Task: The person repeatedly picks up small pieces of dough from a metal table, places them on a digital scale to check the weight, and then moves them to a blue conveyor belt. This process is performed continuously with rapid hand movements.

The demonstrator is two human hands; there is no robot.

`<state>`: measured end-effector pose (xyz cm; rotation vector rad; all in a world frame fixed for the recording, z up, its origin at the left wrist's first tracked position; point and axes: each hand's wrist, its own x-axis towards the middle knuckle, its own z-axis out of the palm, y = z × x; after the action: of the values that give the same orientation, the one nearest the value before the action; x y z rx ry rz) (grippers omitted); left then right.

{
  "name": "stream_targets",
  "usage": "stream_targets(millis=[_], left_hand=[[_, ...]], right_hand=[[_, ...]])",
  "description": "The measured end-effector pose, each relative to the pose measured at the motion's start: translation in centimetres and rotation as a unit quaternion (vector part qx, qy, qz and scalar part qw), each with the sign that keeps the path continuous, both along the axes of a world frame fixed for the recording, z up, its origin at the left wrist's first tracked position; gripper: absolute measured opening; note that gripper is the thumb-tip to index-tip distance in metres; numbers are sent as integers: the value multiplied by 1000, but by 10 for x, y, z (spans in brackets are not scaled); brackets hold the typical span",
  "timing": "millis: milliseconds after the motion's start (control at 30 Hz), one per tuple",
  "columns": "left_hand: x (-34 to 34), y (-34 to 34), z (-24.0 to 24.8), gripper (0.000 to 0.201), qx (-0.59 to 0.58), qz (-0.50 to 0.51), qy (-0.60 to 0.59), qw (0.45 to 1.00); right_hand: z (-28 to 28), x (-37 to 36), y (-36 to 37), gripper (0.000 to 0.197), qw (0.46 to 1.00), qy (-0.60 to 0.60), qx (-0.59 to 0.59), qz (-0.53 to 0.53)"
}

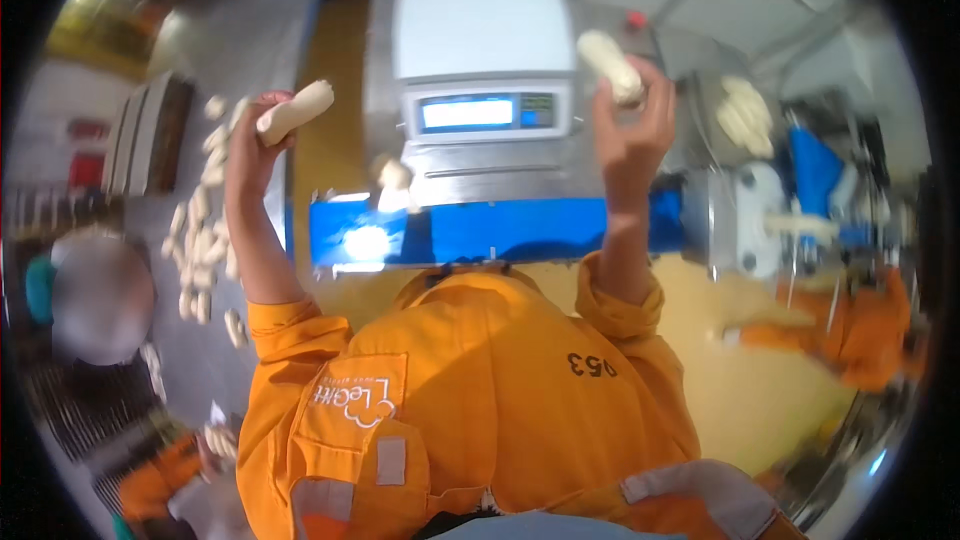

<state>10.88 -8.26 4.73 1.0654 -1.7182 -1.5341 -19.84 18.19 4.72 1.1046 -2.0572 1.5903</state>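
My left hand [257, 155] is closed around a short pale dough roll [297, 112], raised left of the scale. On the other side, my right hand [640, 130] grips a second dough roll [605, 58] between thumb and fingers, beside the scale's right edge. Between the hands stands the digital scale [483, 25], with a bare white pan and a lit display. A small dough lump [394, 175] rests in front of it, by the steel surface's near edge.
Several dough rolls [205, 250] lie on the grey table at left. At right are a dough heap [745, 115] and a white machine part [760, 220]. A blue strip [520, 228] runs before me. Co-workers in orange [865, 330] stand at both sides.
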Motion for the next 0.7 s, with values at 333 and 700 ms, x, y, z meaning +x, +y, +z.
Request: stream_targets(millis=[333, 700], left_hand=[[265, 28, -32, 19, -88, 254, -293, 917], [521, -58, -107, 46, -307, 327, -678, 583]], right_hand=[[-80, 74, -17, 30, 972, -63, 167, 155], [-108, 46, 39, 18, 973, -36, 204, 106]])
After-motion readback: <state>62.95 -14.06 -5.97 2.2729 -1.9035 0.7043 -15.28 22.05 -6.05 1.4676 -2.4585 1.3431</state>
